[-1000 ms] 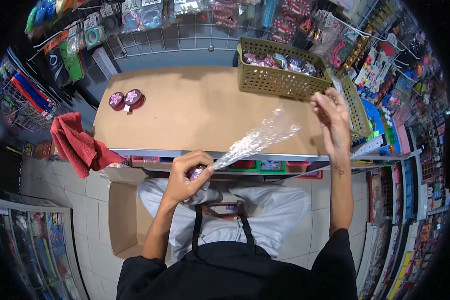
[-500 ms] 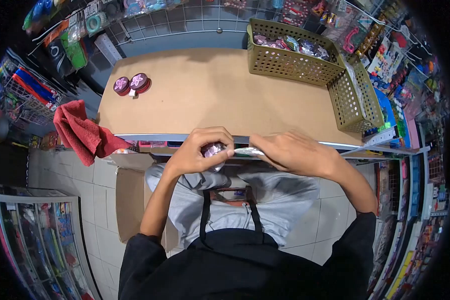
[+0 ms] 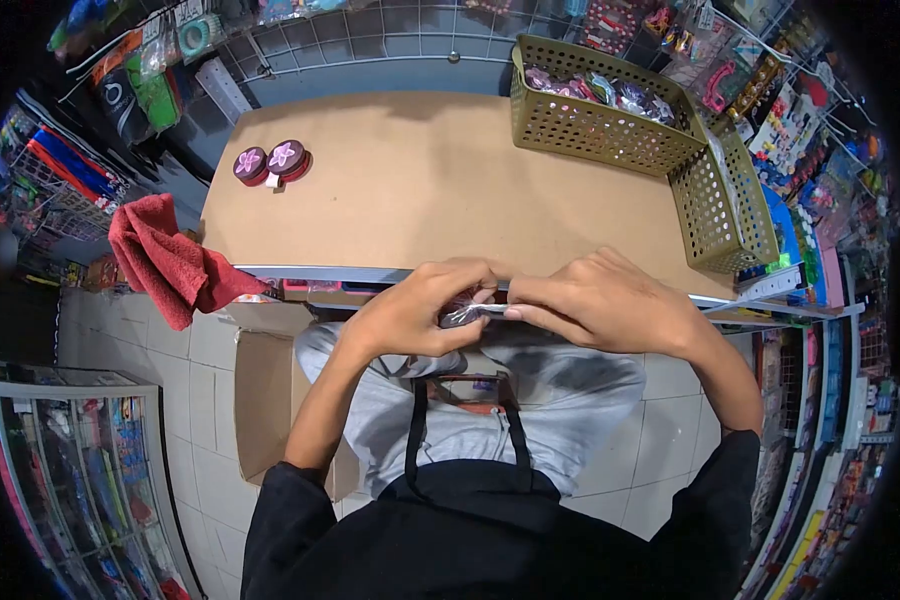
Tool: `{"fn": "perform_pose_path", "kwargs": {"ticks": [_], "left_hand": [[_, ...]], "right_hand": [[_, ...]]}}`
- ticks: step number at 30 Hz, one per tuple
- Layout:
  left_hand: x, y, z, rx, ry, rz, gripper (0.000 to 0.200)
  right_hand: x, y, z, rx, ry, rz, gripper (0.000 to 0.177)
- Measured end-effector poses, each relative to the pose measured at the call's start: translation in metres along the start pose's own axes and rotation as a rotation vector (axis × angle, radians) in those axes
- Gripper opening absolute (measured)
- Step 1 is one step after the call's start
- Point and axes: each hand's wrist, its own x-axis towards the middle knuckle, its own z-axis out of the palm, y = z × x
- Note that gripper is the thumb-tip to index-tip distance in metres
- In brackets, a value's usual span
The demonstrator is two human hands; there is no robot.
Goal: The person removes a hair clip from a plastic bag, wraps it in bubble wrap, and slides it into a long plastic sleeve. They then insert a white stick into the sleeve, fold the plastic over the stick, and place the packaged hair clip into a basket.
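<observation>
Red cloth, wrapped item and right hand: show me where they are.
Red cloth (image 3: 167,264), head view: middle of its folds.
Wrapped item (image 3: 457,317), head view: its exposed side.
Right hand (image 3: 610,305), head view: back of the hand.

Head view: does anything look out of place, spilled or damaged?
Nothing looks spilled or damaged. The one untidy spot is the red cloth, bunched at the left front corner of the tabletop and hanging past its edge.
</observation>
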Motion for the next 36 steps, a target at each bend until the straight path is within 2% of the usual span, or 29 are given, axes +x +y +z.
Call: {"fn": "perform_pose_path", "kwargs": {"ticks": [1,4,5,8,9,13,16,18,20,23,26,27,28,29,30,32,33,34,36], "left_hand": [[0.002,0.000,-0.002,-0.083,-0.058,-0.083,0.029],[0.004,0.012,-0.004,-0.043,0.017,-0.051,0.036],[0.004,0.002,0.000,0.032,0.084,0.104,0.038],[0.006,-0.006,-0.006,0.009,0.046,0.058,0.039],[0.006,0.002,-0.007,0.024,0.042,0.010,0.033],[0.012,0.007,-0.006,-0.051,-0.058,0.099,0.026],[0.020,0.010,-0.012,-0.193,-0.102,0.124,0.029],[0.025,-0.004,-0.011,-0.404,-0.092,0.204,0.029],[0.026,-0.007,-0.011,-0.728,-0.099,0.112,0.029],[0.045,0.015,-0.024,-0.743,-0.099,0.099,0.026],[0.063,0.038,-0.057,-0.604,-0.021,-0.104,0.023],[0.073,0.040,-0.070,-0.031,0.159,0.097,0.023],[0.080,0.057,-0.082,0.157,0.262,0.204,0.022],[0.090,0.058,-0.094,0.249,0.331,0.322,0.021],[0.097,0.059,-0.106,0.337,0.399,0.440,0.020],[0.106,0.072,-0.129,0.722,0.428,0.459,0.022],[0.109,0.079,-0.137,0.780,0.417,0.454,0.026],[0.113,0.085,-0.141,0.732,0.435,0.502,0.027],[0.121,0.091,-0.145,0.634,0.461,0.593,0.028]], "right_hand": [[0.000,0.000,-0.001,-0.007,0.016,0.006,0.022],[-0.001,0.003,-0.004,-0.023,0.056,0.034,0.023],[-0.002,0.002,-0.005,-0.019,0.062,0.051,0.023],[-0.005,0.003,-0.010,-0.033,0.073,0.077,0.024],[-0.006,0.004,-0.013,-0.044,0.079,0.081,0.025],[-0.001,0.005,-0.014,-0.016,0.116,0.029,0.024],[0.001,-0.003,-0.025,-0.029,0.110,0.017,0.024],[0.003,-0.005,-0.036,-0.050,0.169,0.050,0.027],[0.004,-0.006,-0.047,-0.024,0.228,0.072,0.029],[0.011,-0.005,-0.057,-0.070,0.340,0.087,0.032],[0.014,-0.008,-0.076,-0.181,0.505,0.101,0.030],[0.015,-0.006,-0.084,-0.175,0.562,0.103,0.030],[0.016,-0.004,-0.092,-0.173,0.622,0.103,0.029],[0.018,0.005,-0.095,-0.100,0.700,0.016,0.027],[0.020,0.005,-0.101,0.180,0.703,0.039,0.028],[0.025,0.003,-0.113,0.741,0.674,0.079,0.032],[0.025,0.004,-0.121,0.885,0.605,-0.007,0.037],[0.027,0.000,-0.128,0.931,0.629,-0.049,0.035],[0.032,0.011,-0.138,1.140,0.548,-0.148,0.035]]}}
